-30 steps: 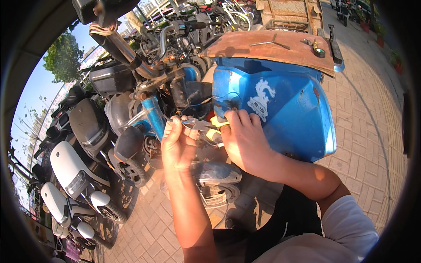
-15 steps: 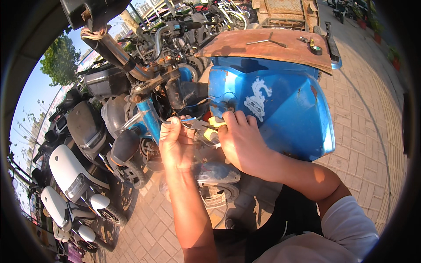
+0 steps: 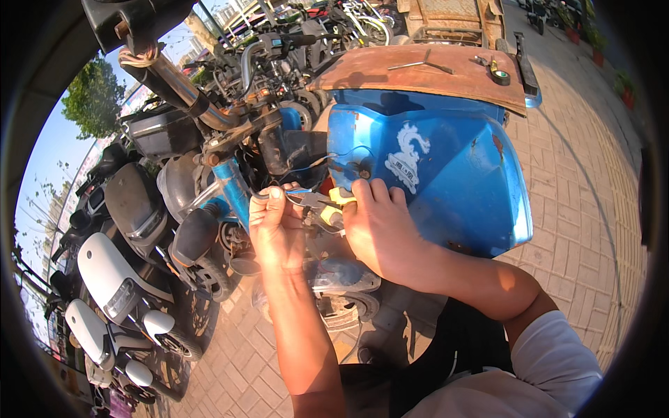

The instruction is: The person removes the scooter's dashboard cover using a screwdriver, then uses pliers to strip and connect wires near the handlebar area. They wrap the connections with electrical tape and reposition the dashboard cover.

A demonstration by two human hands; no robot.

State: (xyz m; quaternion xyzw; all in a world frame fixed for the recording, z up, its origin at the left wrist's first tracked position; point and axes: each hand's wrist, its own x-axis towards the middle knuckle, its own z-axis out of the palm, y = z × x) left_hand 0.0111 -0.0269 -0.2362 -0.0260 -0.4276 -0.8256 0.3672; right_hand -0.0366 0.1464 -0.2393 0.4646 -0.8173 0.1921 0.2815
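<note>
My left hand (image 3: pixel 277 230) pinches a dark cable (image 3: pixel 260 196) between thumb and fingers, and a short blue wire (image 3: pixel 300 190) sticks out of it toward the right. My right hand (image 3: pixel 383 233) is closed around pliers (image 3: pixel 311 200) with yellow handles. Their metal jaws are beside the blue wire at my left fingertips; whether they grip it I cannot tell. The handles stand spread, one partly under my right fingers. Just beyond my hands are the blue steering tube (image 3: pixel 232 184) of a three-wheeler and its blue front panel (image 3: pixel 456 181), with thin wires hanging near it.
A rust-brown board (image 3: pixel 425 75) behind the panel carries a T-shaped wrench (image 3: pixel 425 64) and a roll of tape (image 3: pixel 500 76). White scooters (image 3: pixel 111 275) stand close on the left. A front wheel (image 3: pixel 341 313) is below my hands. Brick paving (image 3: pixel 571 230) lies at right.
The pliers' handles have spread a little farther apart, and the jaws look wider. Both hands sit slightly farther left in view, as does the vehicle.
</note>
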